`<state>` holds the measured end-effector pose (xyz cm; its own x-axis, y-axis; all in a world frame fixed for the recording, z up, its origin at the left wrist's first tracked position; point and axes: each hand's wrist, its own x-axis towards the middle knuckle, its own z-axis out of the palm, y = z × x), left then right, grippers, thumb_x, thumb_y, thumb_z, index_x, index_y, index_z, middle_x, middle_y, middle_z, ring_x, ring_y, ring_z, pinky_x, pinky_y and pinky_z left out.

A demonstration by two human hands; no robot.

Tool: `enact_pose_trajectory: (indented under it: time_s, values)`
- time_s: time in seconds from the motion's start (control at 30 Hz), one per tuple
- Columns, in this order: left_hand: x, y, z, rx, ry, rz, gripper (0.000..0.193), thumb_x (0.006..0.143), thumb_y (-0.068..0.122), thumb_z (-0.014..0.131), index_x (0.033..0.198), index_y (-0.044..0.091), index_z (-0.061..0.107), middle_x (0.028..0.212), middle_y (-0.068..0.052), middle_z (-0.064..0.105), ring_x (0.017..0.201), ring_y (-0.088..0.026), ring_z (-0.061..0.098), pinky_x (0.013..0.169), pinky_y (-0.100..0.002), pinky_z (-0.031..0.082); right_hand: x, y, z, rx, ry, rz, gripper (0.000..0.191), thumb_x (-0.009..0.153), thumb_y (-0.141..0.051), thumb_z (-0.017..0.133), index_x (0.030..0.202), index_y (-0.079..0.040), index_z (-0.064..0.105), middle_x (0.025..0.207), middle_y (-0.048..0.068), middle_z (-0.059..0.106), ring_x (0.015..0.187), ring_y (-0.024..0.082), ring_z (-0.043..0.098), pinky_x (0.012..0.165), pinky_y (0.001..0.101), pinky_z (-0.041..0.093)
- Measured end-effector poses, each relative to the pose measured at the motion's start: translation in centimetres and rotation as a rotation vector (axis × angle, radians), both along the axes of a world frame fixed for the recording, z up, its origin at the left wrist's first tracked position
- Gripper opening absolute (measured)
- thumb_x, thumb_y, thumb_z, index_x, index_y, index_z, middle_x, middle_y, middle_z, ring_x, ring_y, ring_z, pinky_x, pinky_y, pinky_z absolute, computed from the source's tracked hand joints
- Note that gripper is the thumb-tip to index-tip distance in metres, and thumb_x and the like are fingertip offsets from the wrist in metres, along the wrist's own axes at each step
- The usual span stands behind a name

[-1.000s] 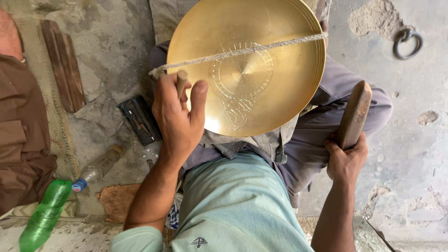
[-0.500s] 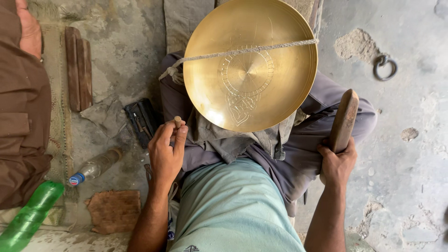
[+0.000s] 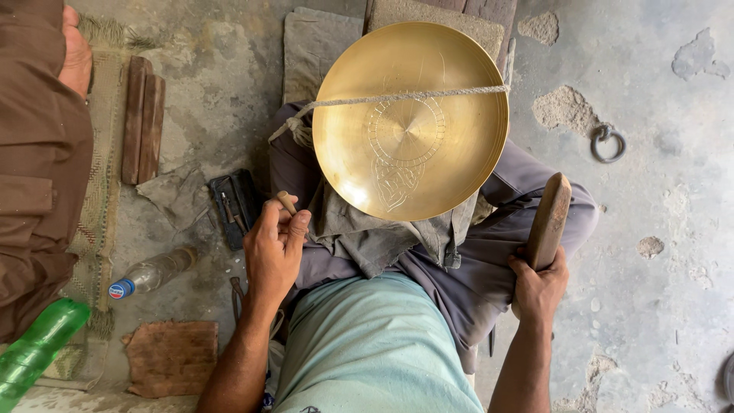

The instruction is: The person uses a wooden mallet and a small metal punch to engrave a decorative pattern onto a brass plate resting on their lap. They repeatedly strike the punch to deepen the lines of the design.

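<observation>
A large round brass plate [image 3: 451, 69] with an engraved pattern rests on my lap over a grey cloth [image 3: 367, 233]. A rope [image 3: 405, 96] runs across its face. My left hand [image 3: 274, 248] is off the plate at its lower left and grips a small wooden-handled tool [image 3: 286, 202]. My right hand [image 3: 540, 284] holds a wooden mallet [image 3: 550, 218] upright beside my right knee, clear of the plate.
A black open tool case [image 3: 235, 205] lies on the concrete floor left of my leg. Two plastic bottles, one clear [image 3: 153, 271] and one green [image 3: 34, 350], lie at lower left. Wooden blocks [image 3: 143, 118], an iron ring [image 3: 608, 143] and another person's brown clothing [image 3: 38, 168] are nearby.
My left hand came off the plate's rim and drew back toward my thigh holding the small tool. The right hand with the mallet stayed beside my knee.
</observation>
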<state>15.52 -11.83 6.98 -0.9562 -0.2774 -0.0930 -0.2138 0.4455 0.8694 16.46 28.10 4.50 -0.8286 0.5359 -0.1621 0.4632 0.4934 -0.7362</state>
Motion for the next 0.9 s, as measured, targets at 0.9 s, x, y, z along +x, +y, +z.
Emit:
enact_pose_trajectory:
  time_s: [0.9]
  values:
    - [-11.8, 9.5, -2.5, 0.176, 0.16, -0.42, 0.033, 0.097, 0.019, 0.075, 0.12, 0.001, 0.059, 0.082, -0.009, 0.067, 0.07, -0.02, 0.068, 0.062, -0.036, 0.056, -3.1, 1.3, -0.5, -0.174, -0.088, -0.011, 0.04, 0.081, -0.009, 0.075, 0.116, 0.0, 0.058, 0.103, 0.009, 0.072, 0.093, 0.019, 0.07, 0.085, 0.0356, 0.057]
